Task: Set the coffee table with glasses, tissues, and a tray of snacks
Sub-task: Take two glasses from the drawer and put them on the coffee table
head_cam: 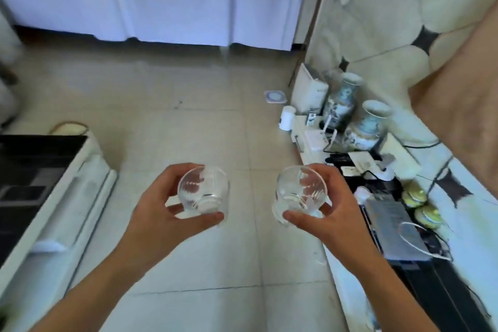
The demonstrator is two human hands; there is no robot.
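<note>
Holding etched clear glasses, left hand (pixel 159 213) gripping one glass (pixel 203 188), right hand (pixel 331 205) another (pixel 300 191), no readable writing

No readable text, labels, brands, numbers or signs in this view. The small dark box (pixel 312 118) beside the vases has pale marks on it, but they are too blurred to make out.
</note>
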